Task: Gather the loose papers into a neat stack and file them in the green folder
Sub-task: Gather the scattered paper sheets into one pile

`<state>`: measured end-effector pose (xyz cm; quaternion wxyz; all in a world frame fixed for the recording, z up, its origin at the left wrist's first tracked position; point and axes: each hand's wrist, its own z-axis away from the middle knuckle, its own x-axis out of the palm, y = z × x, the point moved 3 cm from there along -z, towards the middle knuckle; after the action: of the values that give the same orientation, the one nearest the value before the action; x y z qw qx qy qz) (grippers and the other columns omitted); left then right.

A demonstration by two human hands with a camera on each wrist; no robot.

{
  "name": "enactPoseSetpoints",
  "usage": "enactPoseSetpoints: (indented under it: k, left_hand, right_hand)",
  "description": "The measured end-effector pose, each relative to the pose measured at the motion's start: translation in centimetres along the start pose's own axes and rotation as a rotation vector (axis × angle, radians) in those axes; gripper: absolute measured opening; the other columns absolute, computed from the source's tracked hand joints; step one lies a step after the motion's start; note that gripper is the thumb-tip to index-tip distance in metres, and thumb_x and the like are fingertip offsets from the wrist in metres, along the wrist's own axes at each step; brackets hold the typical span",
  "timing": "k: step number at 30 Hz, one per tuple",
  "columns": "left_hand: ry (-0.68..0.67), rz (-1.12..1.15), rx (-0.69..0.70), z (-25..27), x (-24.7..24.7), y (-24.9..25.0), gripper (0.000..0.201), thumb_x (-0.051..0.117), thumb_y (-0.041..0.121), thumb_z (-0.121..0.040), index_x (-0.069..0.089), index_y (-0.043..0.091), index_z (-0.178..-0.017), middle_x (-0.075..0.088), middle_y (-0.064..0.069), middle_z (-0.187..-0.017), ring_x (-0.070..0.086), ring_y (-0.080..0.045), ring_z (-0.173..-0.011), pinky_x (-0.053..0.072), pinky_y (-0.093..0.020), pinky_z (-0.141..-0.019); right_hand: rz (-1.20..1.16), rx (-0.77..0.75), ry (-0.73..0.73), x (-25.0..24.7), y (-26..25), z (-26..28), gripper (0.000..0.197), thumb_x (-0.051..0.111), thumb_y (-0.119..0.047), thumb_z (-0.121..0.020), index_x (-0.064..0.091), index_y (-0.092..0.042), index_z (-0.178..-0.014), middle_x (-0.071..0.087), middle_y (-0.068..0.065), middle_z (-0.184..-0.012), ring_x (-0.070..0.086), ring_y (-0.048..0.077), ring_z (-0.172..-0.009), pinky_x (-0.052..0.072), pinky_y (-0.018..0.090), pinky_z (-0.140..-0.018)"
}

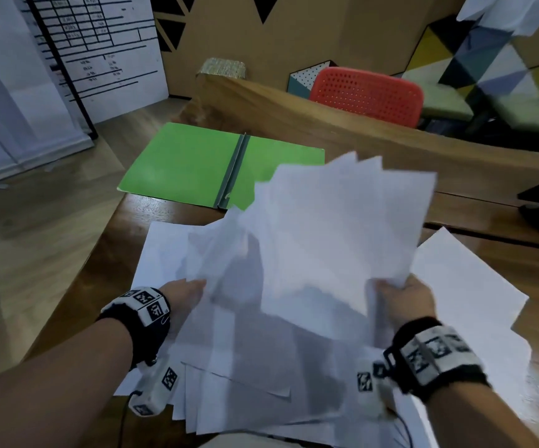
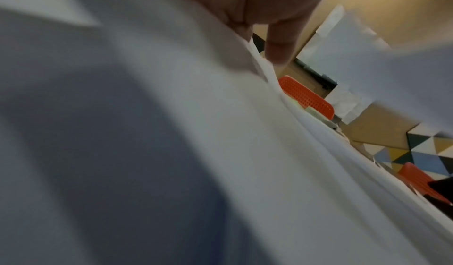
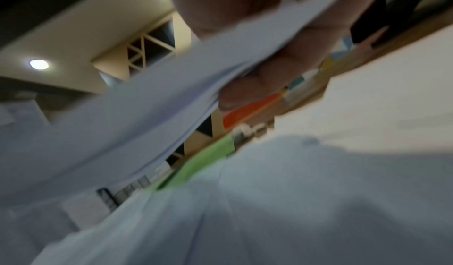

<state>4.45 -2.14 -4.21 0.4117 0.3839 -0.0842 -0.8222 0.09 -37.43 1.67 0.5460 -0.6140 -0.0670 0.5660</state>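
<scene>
Step in hand: you are gathering; papers not yet squared, none in the folder.
Right hand (image 1: 405, 297): grasps the near edge of a fanned sheaf of papers (image 1: 342, 227), lifted off the desk, thumb above and fingers (image 3: 250, 92) below in the right wrist view.
Left hand (image 1: 185, 294): at the near-left edge of the raised sheets; one fingertip (image 2: 279, 50) lies on a paper edge. Whether it grips or only touches, you cannot tell.
Loose papers (image 1: 245, 367): overlapping and askew on the wooden desk (image 1: 475, 195) under both wrists; one more sheet (image 1: 465, 286) at 3 o'clock of your right hand.
Green folder (image 1: 190, 163): lies open and flat, spine running roughly 12 to 6.
Key relation: folder sits at about 11 o'clock from your right hand, 12 to 1 from your left, beyond the sheaf; its right leaf is partly covered by the fan's far corners.
Nearer hand: left, by judgement.
Next move calls for: tapping edges flush before carrying toward 11.
</scene>
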Motion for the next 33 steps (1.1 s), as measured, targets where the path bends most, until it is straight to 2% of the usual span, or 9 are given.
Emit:
enactPoseSetpoints:
  k: [4, 7, 10, 13, 17, 21, 23, 27, 33]
  left_hand:
    - [-0.041, 0.15, -0.029, -0.5, 0.0, -0.2, 0.098, 0.046, 0.076, -0.07, 0.039, 0.005, -0.138, 0.038, -0.019, -0.146, 0.038, -0.034, -0.133, 0.025, -0.042, -0.114]
    - [-0.007, 0.061, 0.041, -0.3, 0.4, -0.1, 0.078, 0.053, 0.058, -0.083, 0.038, 0.005, -0.138, 0.042, -0.014, -0.144, 0.041, -0.03, -0.131, 0.029, -0.034, -0.106]
    - [-0.038, 0.012, 0.084, -0.4, 0.7, -0.1, 0.054, 0.062, 0.031, -0.085, 0.047, 0.008, -0.132, 0.052, -0.012, -0.137, 0.049, -0.03, -0.123, 0.034, -0.028, -0.09]
    - [-0.054, -0.008, 0.083, -0.5, 0.6, -0.5, 0.053, 0.065, 0.03, -0.084, 0.048, 0.009, -0.13, 0.054, -0.013, -0.133, 0.05, -0.031, -0.12, 0.035, -0.029, -0.089]
    - [-0.053, 0.016, 0.055, -0.7, 0.5, -0.7, 0.071, 0.068, 0.044, -0.077, 0.044, 0.009, -0.134, 0.051, -0.012, -0.138, 0.049, -0.031, -0.123, 0.039, -0.035, -0.1]
    - [-0.038, -0.022, 0.053, -0.4, 0.7, -0.5, 0.074, 0.068, 0.039, -0.079, 0.037, 0.002, -0.136, 0.044, -0.014, -0.143, 0.043, -0.03, -0.129, 0.036, -0.032, -0.098]
    - [-0.033, -0.02, 0.07, -0.3, 0.6, -0.4, 0.063, 0.07, 0.032, -0.079, 0.045, 0.003, -0.129, 0.052, -0.014, -0.135, 0.049, -0.03, -0.122, 0.036, -0.028, -0.088]
    - [-0.036, -0.01, 0.086, -0.6, 0.5, -0.8, 0.058, 0.073, 0.031, -0.075, 0.05, 0.007, -0.123, 0.058, -0.013, -0.129, 0.054, -0.028, -0.109, 0.037, -0.03, -0.086]
    - [-0.064, 0.073, 0.129, -0.9, 0.7, -0.9, 0.051, 0.072, 0.028, -0.077, 0.055, 0.011, -0.121, 0.061, -0.01, -0.125, 0.054, -0.024, -0.099, 0.04, -0.031, -0.091]
  right_hand:
    - [0.073, 0.08, -0.264, 4.6, 4.1, 1.6, 0.02, 0.058, -0.013, -0.087, 0.065, -0.002, -0.104, 0.067, 0.018, -0.096, 0.061, 0.028, -0.085, 0.047, 0.032, -0.074]
    - [0.144, 0.079, -0.542, 6.1, 5.1, 2.7, 0.007, 0.06, -0.01, -0.085, 0.065, -0.015, -0.086, 0.07, 0.012, -0.092, 0.067, 0.034, -0.093, 0.055, 0.047, -0.083]
    - [0.104, 0.089, -0.542, 5.7, 4.8, 2.6, 0.014, 0.06, -0.018, -0.089, 0.058, -0.023, -0.076, 0.066, 0.004, -0.083, 0.065, 0.03, -0.087, 0.054, 0.044, -0.083]
    - [0.035, 0.149, -0.353, 4.8, 4.8, 1.2, 0.02, 0.055, -0.024, -0.091, 0.064, -0.016, -0.076, 0.064, 0.007, -0.072, 0.061, 0.028, -0.074, 0.054, 0.042, -0.08]
    - [0.034, 0.162, -0.284, 4.6, 4.5, 1.0, 0.027, 0.056, -0.018, -0.091, 0.066, -0.001, -0.072, 0.052, 0.008, -0.053, 0.048, 0.024, -0.054, 0.045, 0.037, -0.063]
    - [-0.061, 0.235, -0.549, 5.9, 4.3, 2.6, 0.03, 0.059, 0.005, -0.086, 0.054, -0.001, -0.056, 0.053, 0.008, -0.042, 0.052, 0.019, -0.037, 0.049, 0.026, -0.042]
    - [0.013, 0.268, -0.678, 5.9, 4.1, 3.0, 0.023, 0.065, 0.0, -0.083, 0.057, -0.003, -0.061, 0.057, 0.01, -0.048, 0.054, 0.018, -0.039, 0.047, 0.022, -0.041]
    - [-0.063, 0.218, -0.338, 4.9, 3.3, -0.4, 0.025, 0.072, -0.026, -0.08, 0.055, -0.007, -0.083, 0.058, 0.011, -0.061, 0.056, 0.025, -0.054, 0.049, 0.03, -0.052]
    - [-0.153, 0.187, -0.108, 4.3, 1.7, -2.4, 0.027, 0.056, -0.004, -0.086, 0.046, -0.006, -0.061, 0.048, 0.011, -0.051, 0.048, 0.022, -0.043, 0.046, 0.019, -0.037]
